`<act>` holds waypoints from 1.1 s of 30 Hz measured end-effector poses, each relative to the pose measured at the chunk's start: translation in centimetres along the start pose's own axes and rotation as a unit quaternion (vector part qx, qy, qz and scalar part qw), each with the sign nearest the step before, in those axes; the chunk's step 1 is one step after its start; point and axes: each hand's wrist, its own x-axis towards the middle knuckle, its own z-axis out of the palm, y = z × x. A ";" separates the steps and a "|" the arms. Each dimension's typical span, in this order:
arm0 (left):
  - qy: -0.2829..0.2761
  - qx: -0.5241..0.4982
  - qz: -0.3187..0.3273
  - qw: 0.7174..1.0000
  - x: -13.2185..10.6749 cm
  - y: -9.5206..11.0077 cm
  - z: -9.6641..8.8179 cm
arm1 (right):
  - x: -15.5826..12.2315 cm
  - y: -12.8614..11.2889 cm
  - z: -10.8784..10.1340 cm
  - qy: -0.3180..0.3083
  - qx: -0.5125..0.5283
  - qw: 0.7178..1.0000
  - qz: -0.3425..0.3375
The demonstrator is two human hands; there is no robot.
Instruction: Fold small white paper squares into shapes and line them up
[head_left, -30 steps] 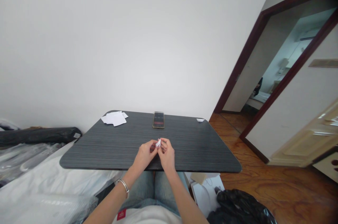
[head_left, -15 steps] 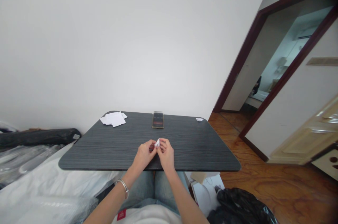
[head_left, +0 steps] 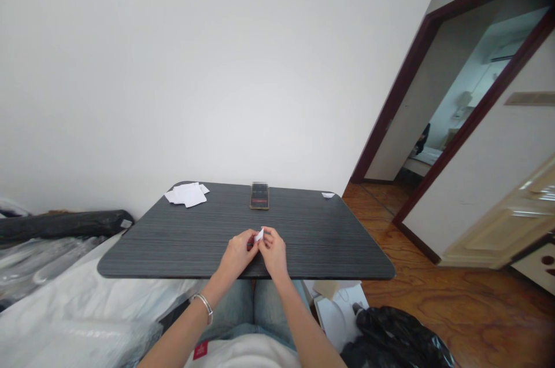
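A small piece of folded white paper (head_left: 259,235) is pinched between my two hands above the near part of the dark table. My left hand (head_left: 237,252) grips its left side with thumb and fingers. On the other side, my right hand (head_left: 273,250) holds it by the fingertips, so much of the paper is hidden. Several loose white paper sheets (head_left: 187,194) lie in a pile at the table's far left. Near the far right corner rests a small folded white paper (head_left: 328,195).
A phone (head_left: 259,196) lies at the back middle of the dark table (head_left: 173,246), close to the white wall. Plastic-wrapped things (head_left: 56,264) are on the left. Below the table's right side sit a white box (head_left: 340,322) and a black plastic bag (head_left: 396,339).
The paper between my fingers has turned slightly and shows a flatter white face now. Both hands stay in nearly the same place, still holding it.
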 end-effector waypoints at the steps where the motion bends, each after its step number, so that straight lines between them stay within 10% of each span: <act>1: -0.002 0.000 -0.001 1.000 0.0 0.0 0.0 | 0.0 0.0 0.0 0.003 -0.006 1.000 0.001; 33: -0.011 -0.046 -0.025 0.999 0.1 -0.4 0.2 | 0.0 0.4 0.0 0.012 -0.007 1.000 -0.001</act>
